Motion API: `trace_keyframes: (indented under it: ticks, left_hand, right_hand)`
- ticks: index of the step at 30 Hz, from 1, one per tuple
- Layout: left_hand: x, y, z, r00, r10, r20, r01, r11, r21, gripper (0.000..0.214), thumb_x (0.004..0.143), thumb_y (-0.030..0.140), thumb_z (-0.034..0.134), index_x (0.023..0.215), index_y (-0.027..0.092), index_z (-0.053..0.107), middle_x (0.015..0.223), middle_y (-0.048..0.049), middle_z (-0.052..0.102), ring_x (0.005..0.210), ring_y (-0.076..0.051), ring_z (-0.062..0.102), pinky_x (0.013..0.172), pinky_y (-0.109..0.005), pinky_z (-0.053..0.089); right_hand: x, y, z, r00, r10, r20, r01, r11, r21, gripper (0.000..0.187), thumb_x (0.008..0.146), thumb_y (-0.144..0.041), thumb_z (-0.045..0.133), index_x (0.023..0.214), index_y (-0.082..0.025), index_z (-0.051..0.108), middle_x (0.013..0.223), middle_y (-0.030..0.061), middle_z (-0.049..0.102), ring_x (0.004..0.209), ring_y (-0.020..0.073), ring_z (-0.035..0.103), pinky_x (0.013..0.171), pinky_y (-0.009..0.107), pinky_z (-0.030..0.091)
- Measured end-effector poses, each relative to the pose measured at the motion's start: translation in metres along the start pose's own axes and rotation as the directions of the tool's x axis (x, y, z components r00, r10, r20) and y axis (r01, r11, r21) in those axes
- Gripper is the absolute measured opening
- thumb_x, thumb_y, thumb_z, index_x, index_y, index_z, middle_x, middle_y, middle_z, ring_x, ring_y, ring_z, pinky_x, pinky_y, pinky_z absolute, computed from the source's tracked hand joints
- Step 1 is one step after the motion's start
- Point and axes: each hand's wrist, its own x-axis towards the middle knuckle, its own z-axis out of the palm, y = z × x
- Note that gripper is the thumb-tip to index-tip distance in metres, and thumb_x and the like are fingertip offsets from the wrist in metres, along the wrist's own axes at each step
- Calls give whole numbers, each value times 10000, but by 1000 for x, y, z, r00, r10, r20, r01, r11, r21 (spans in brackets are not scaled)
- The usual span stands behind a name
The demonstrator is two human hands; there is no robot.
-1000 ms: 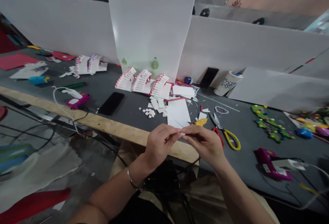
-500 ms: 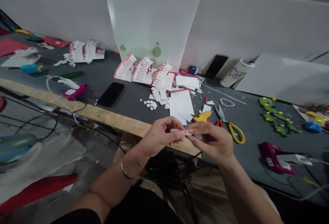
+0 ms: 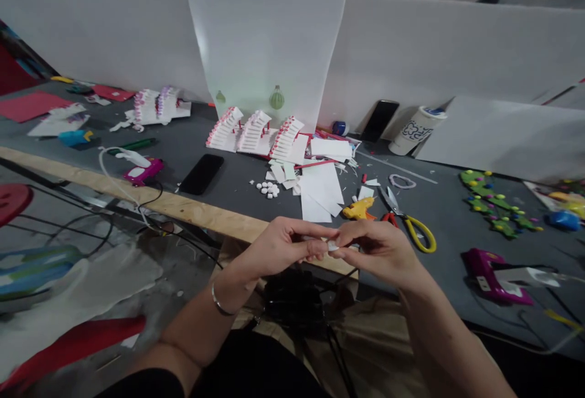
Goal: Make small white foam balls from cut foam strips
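Between my fingertips is a small white piece [image 3: 333, 245], mostly covered, so I cannot tell whether it is paper or foam. My left hand [image 3: 292, 244] pinches it from one side and my right hand [image 3: 377, 248] from the other, both closed, just off the table's front edge. Beyond them lie a yellow glue gun [image 3: 359, 208] and yellow-handled scissors [image 3: 414, 227]. A small heap of white rolled pieces [image 3: 267, 189] is on the table, beside white paper sheets [image 3: 322, 191]. Farther back stand white stepped paper models [image 3: 256, 131] with pink and red ends.
A black phone [image 3: 202, 174] lies left of the heap. Magenta devices with cables sit at left [image 3: 145, 171] and right [image 3: 493, 276]. At the back are a white cup [image 3: 417, 131] and a leaning phone [image 3: 380, 120]. A green beaded decoration [image 3: 500, 203] lies at right.
My hands stay together on the small white piece, with my left fingers straighter over it. The camera view has shifted slightly, and the things on the table have stayed put.
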Motion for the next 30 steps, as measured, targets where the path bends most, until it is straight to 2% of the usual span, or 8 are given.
trace_keyframes:
  ticks: [3, 6, 10, 14, 18, 21, 25, 30]
  left_hand:
    - [-1, 2, 2, 1000, -1, -29, 2, 999, 39, 214, 726, 256, 741, 915, 159, 766, 620, -12, 653, 515, -60, 475, 458, -173, 361]
    - [0, 2, 3, 997, -14, -78, 17, 999, 48, 232, 712, 277, 747, 905, 149, 759, 648, -26, 670, 548, -77, 516, 494, -184, 394]
    - [3, 0, 5, 990, 2, -143, 0, 1000, 13, 286, 682, 297, 767, 918, 138, 737, 646, -20, 657, 562, -84, 530, 511, -185, 414]
    - [6, -1, 8, 984, 21, -177, -17, 1000, 24, 280, 718, 321, 745, 930, 140, 717, 633, -9, 640, 535, -74, 515, 486, -173, 399]
    - [6, 3, 14, 983, 44, -177, -41, 999, 24, 265, 706, 328, 758, 887, 142, 706, 632, -7, 647, 542, -77, 526, 480, -172, 395]
    - [6, 6, 16, 982, 55, -181, -45, 997, 54, 272, 688, 342, 775, 856, 139, 708, 630, -6, 654, 512, -69, 508, 473, -176, 396]
    - [6, 5, 18, 974, 104, -201, -88, 992, 88, 286, 702, 379, 764, 852, 140, 723, 643, -14, 662, 508, -73, 507, 451, -177, 402]
    - [2, 0, 25, 903, 293, -313, -224, 945, 239, 227, 784, 350, 702, 916, 169, 740, 630, -5, 661, 497, -80, 523, 452, -181, 425]
  right_hand:
    - [0, -1, 3, 997, 24, -73, -21, 998, 53, 127, 761, -222, 740, 821, -228, 628, 714, -3, 681, 586, 113, 637, 516, 210, 510]
    - [2, -1, 3, 997, 15, -82, -13, 1000, 24, 131, 778, -268, 729, 839, -220, 623, 748, 10, 678, 595, 115, 642, 506, 204, 514]
    - [8, -4, 0, 992, -119, -36, 109, 971, -212, 125, 840, -213, 651, 964, -225, 655, 819, 33, 701, 706, 137, 672, 597, 227, 549]
    - [10, -8, 0, 948, -316, -37, 261, 839, -478, 160, 849, -176, 637, 989, -247, 666, 811, 34, 681, 721, 147, 662, 638, 257, 560]
    - [9, -15, 2, 920, -391, -12, 313, 754, -577, 171, 865, -149, 610, 982, -259, 668, 822, 32, 695, 728, 154, 659, 671, 280, 563]
    - [9, -19, 1, 919, -394, -30, 308, 763, -568, 154, 864, -136, 604, 956, -246, 662, 800, 31, 699, 716, 151, 664, 662, 267, 561]
    - [9, -20, 2, 920, -372, -127, 264, 825, -500, 115, 844, -134, 615, 887, -232, 659, 748, 26, 694, 675, 142, 664, 608, 237, 551]
    - [10, -18, 3, 909, -364, -204, 217, 830, -514, 108, 823, -140, 614, 835, -239, 654, 689, 3, 681, 623, 137, 651, 555, 227, 530]
